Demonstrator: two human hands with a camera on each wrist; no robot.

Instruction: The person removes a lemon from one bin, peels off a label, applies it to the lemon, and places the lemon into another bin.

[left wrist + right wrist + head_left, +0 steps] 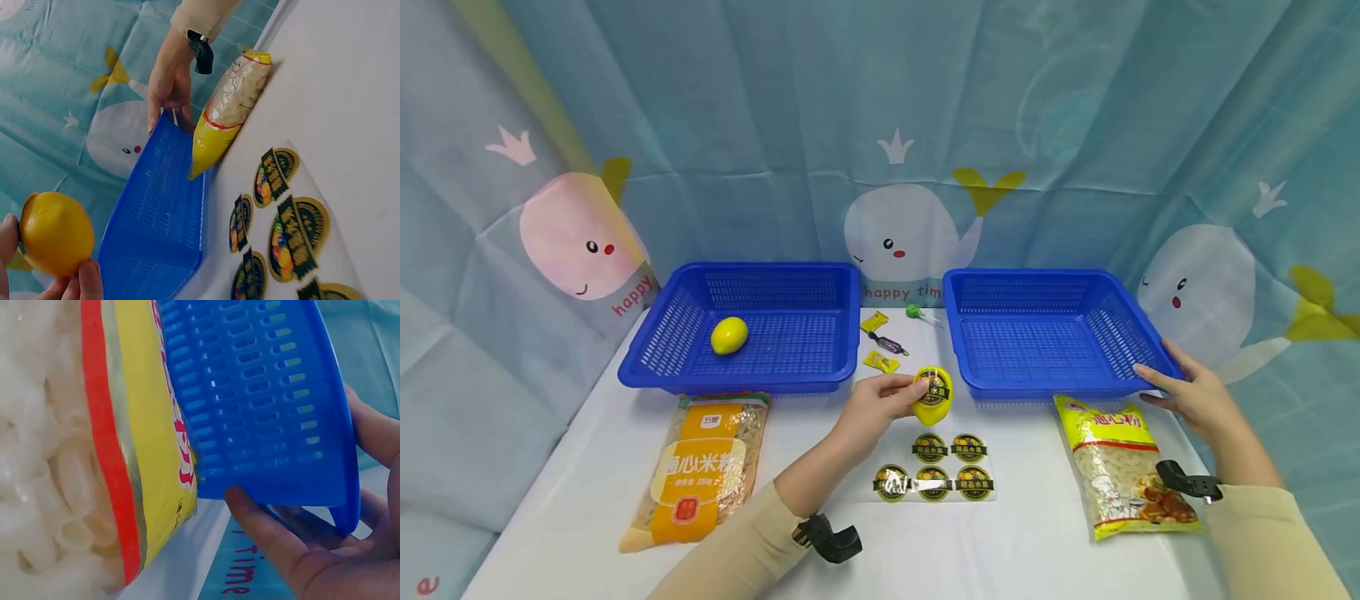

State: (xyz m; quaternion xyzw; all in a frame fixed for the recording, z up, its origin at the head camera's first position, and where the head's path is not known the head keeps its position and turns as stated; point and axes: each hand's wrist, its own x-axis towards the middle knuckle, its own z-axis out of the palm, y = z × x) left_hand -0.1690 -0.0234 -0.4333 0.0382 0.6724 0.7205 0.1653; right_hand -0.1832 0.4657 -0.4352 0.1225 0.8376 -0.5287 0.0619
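Note:
My left hand (880, 404) holds a yellow lemon (933, 396) with a round dark sticker on it, just above the table between the two blue baskets. In the left wrist view the lemon (56, 232) sits between my fingertips (87, 278). My right hand (1187, 392) grips the near right corner of the right blue basket (1045, 333), thumb on the rim. The right wrist view shows my thumb (269, 534) under that basket corner (281, 425). A sheet of round stickers (934, 468) lies on the table below the lemon.
The left blue basket (745, 329) holds another lemon (729, 335). Bags of pasta lie at front left (703, 467) and front right (1120, 462). Small wrapped sweets (880, 342) and a green lollipop (914, 312) lie between the baskets. A whale-print curtain hangs behind.

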